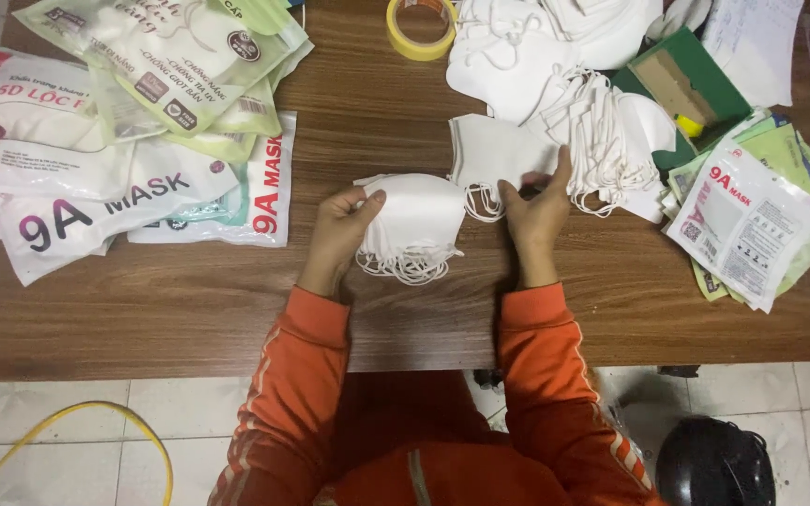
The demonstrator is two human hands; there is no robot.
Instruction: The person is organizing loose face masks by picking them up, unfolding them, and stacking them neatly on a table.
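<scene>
Orange sleeves (555, 375) nearest; left hand (337, 234) fingers clamp mask stack (414, 225); right hand (538, 211) fingers pinch single mask (499, 150).

Soft even light, slight blur

I see a small stack of white masks (414, 225), ear loops dangling, beside one flat white mask (494, 155) on the wooden table.

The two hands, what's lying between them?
In the head view, a stack of white masks lies between left hand and right hand; the left holds it.
</scene>
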